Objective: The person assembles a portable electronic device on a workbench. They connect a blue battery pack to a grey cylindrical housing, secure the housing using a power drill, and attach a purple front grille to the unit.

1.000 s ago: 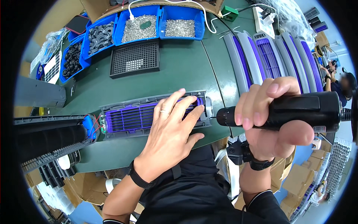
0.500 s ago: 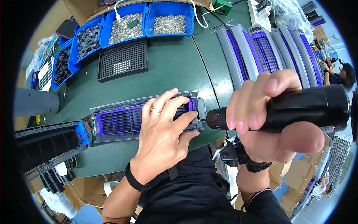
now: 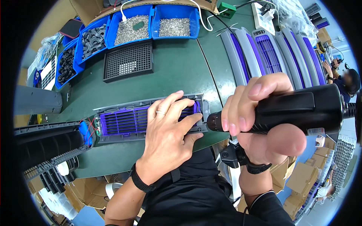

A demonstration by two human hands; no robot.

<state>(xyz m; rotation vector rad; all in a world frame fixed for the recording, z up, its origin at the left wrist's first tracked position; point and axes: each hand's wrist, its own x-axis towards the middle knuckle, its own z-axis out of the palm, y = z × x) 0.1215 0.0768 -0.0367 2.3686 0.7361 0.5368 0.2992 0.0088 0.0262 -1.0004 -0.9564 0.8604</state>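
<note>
A grey housing panel with a purple slatted grille (image 3: 122,119) lies lengthwise on the green table. My left hand (image 3: 167,126) spans its right part, fingertips toward the far edge and thumb at the near edge, holding it down. A ring and a black wristband show on that arm. In my right hand (image 3: 252,113) is a black electric screwdriver (image 3: 301,109), gripped around its body and pointing left. Its nose stands over the panel's right end; the bit's contact point is too small to make out.
Blue bins of screws (image 3: 174,27) and dark plastic parts (image 3: 93,40) line the back, behind a black perforated tray (image 3: 129,62). Several grey-purple panels (image 3: 268,52) stand at the right. A dark open housing (image 3: 49,141) with red wires lies at the left. Another person (image 3: 347,81) works far right.
The electric screwdriver has shifted slightly left, its nose now reaching over the panel's end. My left hand stays on the panel; the whole view has shifted a little.
</note>
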